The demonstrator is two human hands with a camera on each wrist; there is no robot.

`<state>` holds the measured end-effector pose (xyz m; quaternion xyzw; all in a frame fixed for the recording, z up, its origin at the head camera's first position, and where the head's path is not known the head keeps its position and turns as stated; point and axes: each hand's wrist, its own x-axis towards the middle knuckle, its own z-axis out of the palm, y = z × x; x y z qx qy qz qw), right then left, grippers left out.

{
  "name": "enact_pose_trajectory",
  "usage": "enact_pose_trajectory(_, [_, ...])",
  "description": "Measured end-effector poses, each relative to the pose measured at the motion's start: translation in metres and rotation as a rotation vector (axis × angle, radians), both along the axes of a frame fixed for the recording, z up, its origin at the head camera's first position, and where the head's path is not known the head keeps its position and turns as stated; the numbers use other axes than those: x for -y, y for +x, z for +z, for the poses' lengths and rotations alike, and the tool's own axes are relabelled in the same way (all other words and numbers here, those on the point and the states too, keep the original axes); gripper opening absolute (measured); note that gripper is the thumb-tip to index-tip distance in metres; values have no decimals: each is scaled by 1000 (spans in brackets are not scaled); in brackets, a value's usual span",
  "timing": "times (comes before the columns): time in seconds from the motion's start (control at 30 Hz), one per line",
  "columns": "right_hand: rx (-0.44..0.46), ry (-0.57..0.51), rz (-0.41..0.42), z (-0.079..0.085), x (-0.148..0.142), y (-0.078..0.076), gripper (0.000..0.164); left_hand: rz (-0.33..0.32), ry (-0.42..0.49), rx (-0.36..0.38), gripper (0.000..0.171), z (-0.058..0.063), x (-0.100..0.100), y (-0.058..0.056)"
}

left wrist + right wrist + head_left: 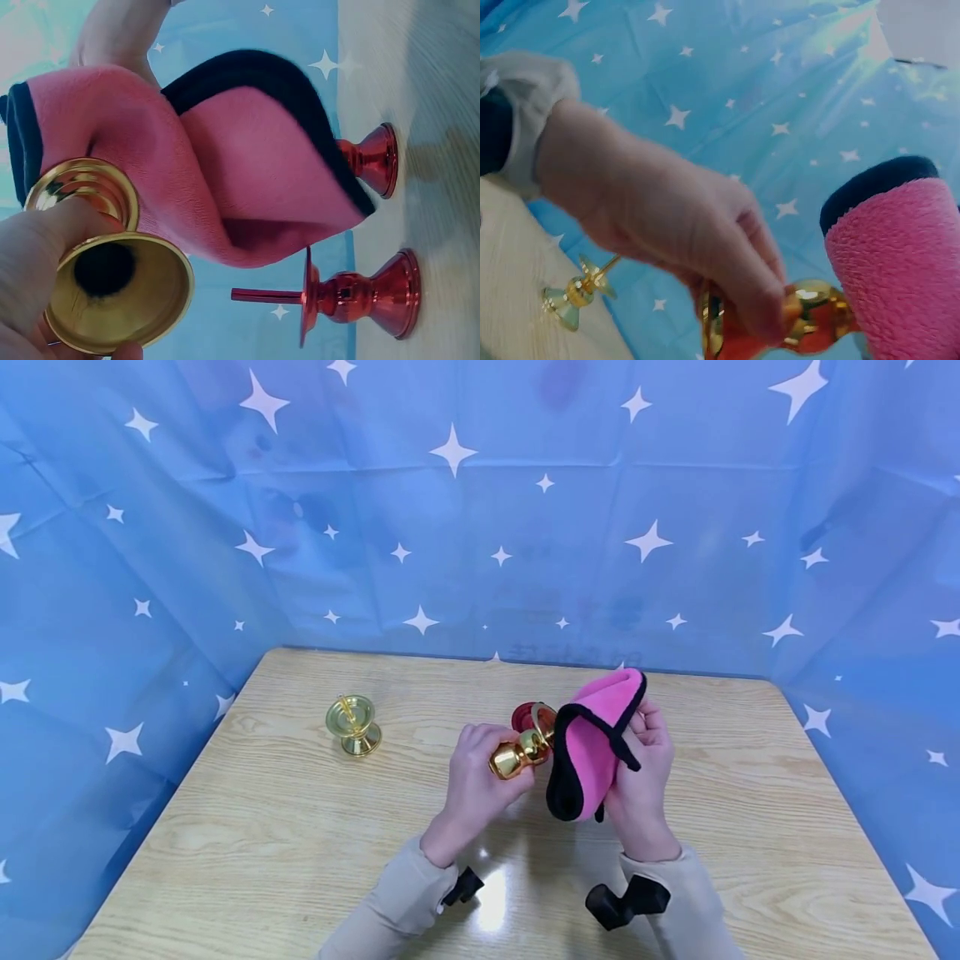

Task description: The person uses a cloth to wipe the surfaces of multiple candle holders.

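My left hand grips a shiny gold candle holder by its base end, the holder tilted over on its side. In the left wrist view, the hollow underside of its flared base faces the camera. A pink cloth with black edging covers the holder's far end. My right hand holds this cloth from the right side, its fingers mostly hidden behind the folds. Fuzzy pile shows on the cloth in the right wrist view.
Two red candle holders stand upright on the wood-grain table behind the hands, mostly covered in the head view. Another gold candle holder stands at the back left. A blue star-printed curtain surrounds the table.
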<state>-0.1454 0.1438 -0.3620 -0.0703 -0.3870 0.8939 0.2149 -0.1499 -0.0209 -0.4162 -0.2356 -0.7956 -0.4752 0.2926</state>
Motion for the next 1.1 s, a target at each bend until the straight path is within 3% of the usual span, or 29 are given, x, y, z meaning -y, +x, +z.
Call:
enact_pose_trajectory(0.13, [35, -32, 28, 0, -6, 2, 8, 8, 37, 29, 30, -2, 1, -1])
enact_pose_trajectory(0.23, [130, 15, 141, -3, -11, 6, 7, 41, 53, 21, 30, -2, 2, -3])
enact_pose_trajectory(0.33, [208, 97, 267, -7, -14, 10, 11, 74, 46, -10, 30, 0, 2, -4])
enact_pose_trajectory(0.43, [246, 241, 303, -11, -15, 10, 10, 103, 11, -59, 30, 0, 2, -4])
enact_pose_trajectory(0.57, [265, 522, 229, -12, -16, 9, 9, 131, -34, -98, 31, -3, 2, -3])
enact_pose_trajectory(0.67, [253, 655, 168, -11, -15, 7, 23, 140, -50, -99, 31, -3, 2, -2])
enact_pose_trajectory(0.8, [222, 637, 113, -11, -11, 7, 36, 147, -54, -115, 30, -3, 2, -2])
enact_pose_trajectory(0.93, [172, 623, 50, -14, -7, 7, 34, 150, -52, -130, 30, -2, 1, -3])
enact_pose_trajectory(1.1, [119, 702, 5, -18, -6, 7, 23, 160, -51, -130, 32, -2, 2, -3])
